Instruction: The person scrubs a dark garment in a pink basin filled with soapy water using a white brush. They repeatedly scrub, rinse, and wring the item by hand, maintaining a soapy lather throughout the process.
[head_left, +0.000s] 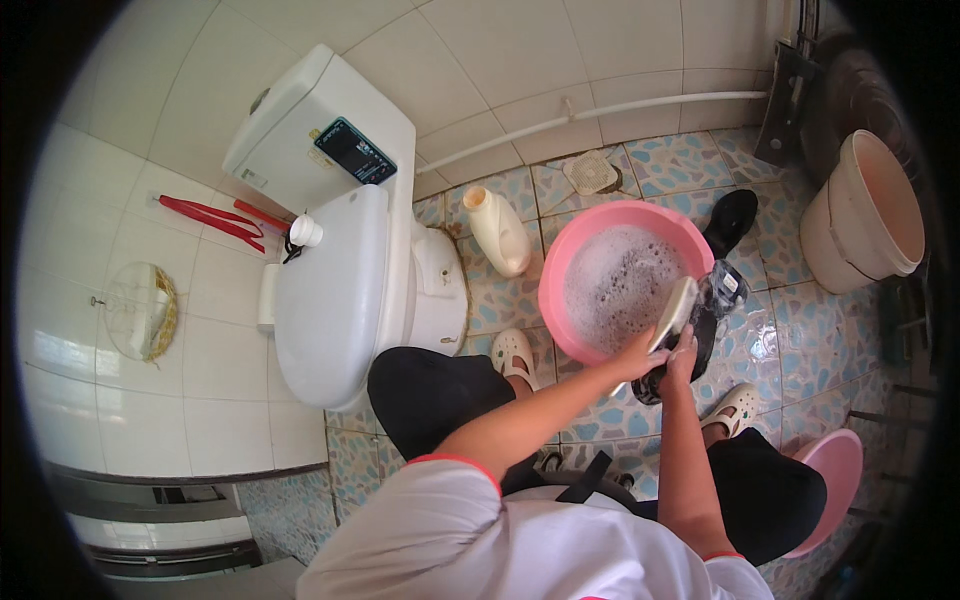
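My left hand (637, 357) is closed around a pale scrubbing brush (675, 306), its head pointing up and away from me. Close beside it, my right hand (681, 358) grips a wet black shoe (705, 336), which is tilted just outside the right rim of a pink plastic basin (553, 300). The brush lies against or just over the shoe; their exact contact is hidden. Foamy water (626, 281) fills the basin. Another black shoe (731, 217) rests on the floor beyond the held one. An uncapped cream plastic bottle (498, 231) lies or stands left of the basin.
At left is a white toilet (337, 300) with a white cap on its lid and a phone (356, 151) against its cistern. A drain cover (591, 172) lies behind the basin. A white bucket (844, 217) stands at right, another pink basin (832, 480) beside my right knee.
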